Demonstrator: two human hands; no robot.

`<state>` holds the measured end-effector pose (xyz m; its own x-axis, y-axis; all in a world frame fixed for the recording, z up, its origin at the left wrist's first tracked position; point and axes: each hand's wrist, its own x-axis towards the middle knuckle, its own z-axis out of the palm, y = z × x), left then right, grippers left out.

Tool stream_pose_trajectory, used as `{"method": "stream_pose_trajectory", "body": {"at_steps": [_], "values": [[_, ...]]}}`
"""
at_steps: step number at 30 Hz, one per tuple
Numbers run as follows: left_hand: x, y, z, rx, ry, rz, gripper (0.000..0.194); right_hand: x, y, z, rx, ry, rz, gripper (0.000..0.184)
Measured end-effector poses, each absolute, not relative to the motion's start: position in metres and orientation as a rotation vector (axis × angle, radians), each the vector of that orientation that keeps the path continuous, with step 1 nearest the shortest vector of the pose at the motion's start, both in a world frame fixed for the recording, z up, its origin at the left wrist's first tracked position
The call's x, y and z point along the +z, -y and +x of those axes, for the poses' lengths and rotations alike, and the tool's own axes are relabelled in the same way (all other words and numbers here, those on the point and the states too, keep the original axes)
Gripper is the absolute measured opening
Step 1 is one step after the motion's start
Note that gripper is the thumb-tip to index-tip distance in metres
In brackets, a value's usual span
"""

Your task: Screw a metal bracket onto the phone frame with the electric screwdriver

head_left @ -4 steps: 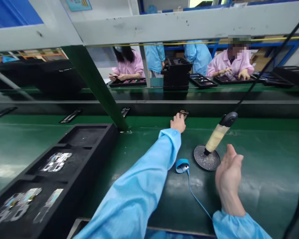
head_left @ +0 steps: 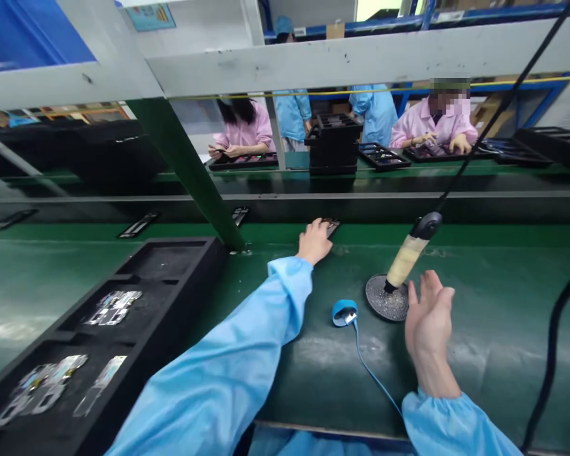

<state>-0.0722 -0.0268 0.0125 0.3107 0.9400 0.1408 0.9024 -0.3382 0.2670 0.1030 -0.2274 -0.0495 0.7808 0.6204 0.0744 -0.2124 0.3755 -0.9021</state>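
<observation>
My left hand [head_left: 314, 241] reaches far forward to the dark conveyor belt and closes its fingers on a small flat dark part [head_left: 331, 226] at the belt's near edge. My right hand [head_left: 427, 320] hovers open, palm turned left, fingers apart, holding nothing. It is just right of a powered screwdriver [head_left: 408, 252] with a tan grip that leans with its tip in a round grey dish [head_left: 386, 299]. A blue wrist-strap clip [head_left: 344, 313] with a blue cord lies between my arms on the green mat.
A black foam tray [head_left: 171, 297] at the left holds several shiny flat parts [head_left: 114, 307]. A green post [head_left: 190, 171] rises behind it. More parts [head_left: 139, 224] ride the belt. Across the line, people in pink and blue coats work at black trays [head_left: 335, 142]. A black cable [head_left: 546, 367] hangs at right.
My left hand has shifted left along the belt edge with the dark part under its fingers. My right hand has moved slightly up and left toward the screwdriver.
</observation>
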Motion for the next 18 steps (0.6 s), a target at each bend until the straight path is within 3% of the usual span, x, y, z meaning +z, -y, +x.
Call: {"method": "stream_pose_trajectory", "body": {"at_steps": [6,11,18], "values": [[-0.015,0.115,-0.159,0.468,-1.953,2.418,0.061,-0.042,0.224,0.105,0.641,0.512,-1.049,0.091],[-0.044,0.160,-0.170,0.561,-2.023,2.509,0.057,-0.035,0.211,0.113,0.744,0.637,-1.046,0.088],[-0.054,0.143,-0.141,0.930,-1.370,2.633,0.040,-0.016,0.207,0.141,0.849,0.628,-1.142,0.077]]}}
